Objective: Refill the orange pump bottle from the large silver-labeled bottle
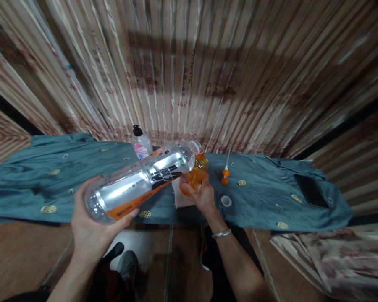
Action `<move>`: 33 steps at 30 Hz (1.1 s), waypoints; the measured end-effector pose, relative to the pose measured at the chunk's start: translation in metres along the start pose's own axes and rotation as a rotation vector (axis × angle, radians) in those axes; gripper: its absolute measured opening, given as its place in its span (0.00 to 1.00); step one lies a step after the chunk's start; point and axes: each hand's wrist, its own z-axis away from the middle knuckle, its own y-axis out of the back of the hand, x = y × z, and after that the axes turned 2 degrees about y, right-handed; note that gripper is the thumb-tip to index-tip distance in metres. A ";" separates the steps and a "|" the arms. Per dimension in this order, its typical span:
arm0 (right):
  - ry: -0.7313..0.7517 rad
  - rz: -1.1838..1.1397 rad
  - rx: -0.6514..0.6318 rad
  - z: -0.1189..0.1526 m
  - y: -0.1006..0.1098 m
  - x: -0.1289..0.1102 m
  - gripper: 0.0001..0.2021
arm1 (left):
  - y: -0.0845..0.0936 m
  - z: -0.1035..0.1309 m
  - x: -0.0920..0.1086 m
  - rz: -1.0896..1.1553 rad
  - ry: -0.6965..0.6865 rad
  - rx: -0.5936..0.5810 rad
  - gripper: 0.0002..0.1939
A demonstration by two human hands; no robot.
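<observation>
My left hand point(93, 228) is closed around the lower end of a large clear plastic bottle point(126, 191) with a silver and orange label. The bottle is tilted, its neck pointing right and up to the mouth of an orange bottle point(195, 178). My right hand point(203, 195) grips that orange bottle, which stands on a white cloth or tissue point(182, 199). To its right lies an orange pump top point(225, 176) with a clear tube. A white cap point(226, 201) rests near my right wrist. Whether liquid flows between the bottles I cannot tell.
A clear bottle with a black top and pink label point(141, 144) stands behind the tilted bottle. A dark phone point(311, 191) lies at the right on the green tablecloth point(264, 180). Striped curtains point(189, 75) hang right behind the table.
</observation>
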 end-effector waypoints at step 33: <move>-0.028 -0.001 -0.016 0.000 0.000 -0.002 0.31 | 0.000 0.001 0.001 -0.003 0.031 0.001 0.56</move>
